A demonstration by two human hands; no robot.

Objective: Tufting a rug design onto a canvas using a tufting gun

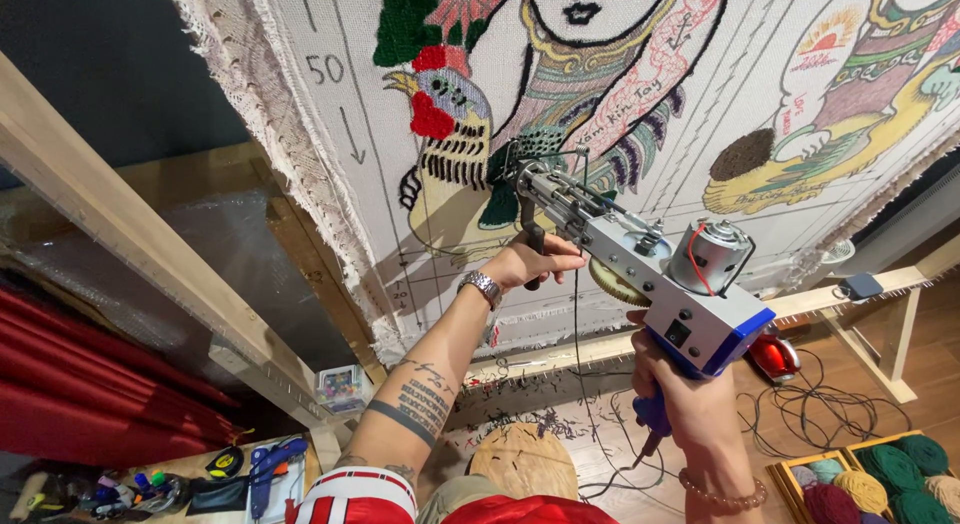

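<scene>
Against the stretched cloth (330, 174), a tufting gun (640, 269) presses its needle end into the dark stitching, long axis running up-left from the rear grip. Left hand (530, 259) is wrapped around the front handle, nearer the cloth; right hand (690, 404) is closed on the blue rear grip below.

Hidden or cut off, by item: tufting gun (640, 274) handle, buried in my right hand (690, 399); front grip, covered by my left hand (530, 259); needle tip, too small to tell; cloth (700, 104), cropped at top; yarn box (870, 479), cropped at bottom edge.
</scene>
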